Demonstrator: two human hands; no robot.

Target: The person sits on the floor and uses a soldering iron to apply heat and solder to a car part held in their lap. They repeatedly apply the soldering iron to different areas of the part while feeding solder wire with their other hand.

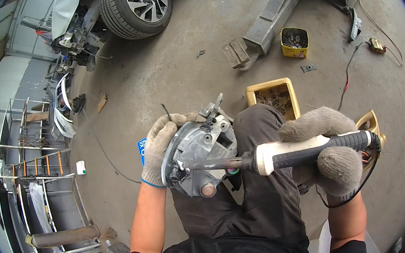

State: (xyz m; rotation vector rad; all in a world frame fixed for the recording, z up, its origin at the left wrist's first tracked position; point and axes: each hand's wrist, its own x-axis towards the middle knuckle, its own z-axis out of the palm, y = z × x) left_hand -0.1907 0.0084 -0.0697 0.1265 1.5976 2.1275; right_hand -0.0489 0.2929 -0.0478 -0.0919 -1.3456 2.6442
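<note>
A round grey plastic car lamp housing point(194, 148) with a dark rim rests above my lap, tilted on its side. My left hand point(158, 146), in a grey knitted glove, is closed around its left edge. In my gloved right hand point(339, 167) is a hot-air gun point(301, 154) with a white and black handle, its fingers wrapped round the grip. The gun's metal nozzle point(213, 162) points left across the housing's face, its tip close to the lower left rim. Whether the tip touches the plastic I cannot tell. A black cord leaves the handle's back end.
Beyond my knee stands a yellow-rimmed container point(292, 98) of small metal parts. A yellow tin point(293, 52) and a metal lift arm point(267, 25) lie farther off. A car wheel point(144, 3) is at upper left, metal racks point(34, 158) at left.
</note>
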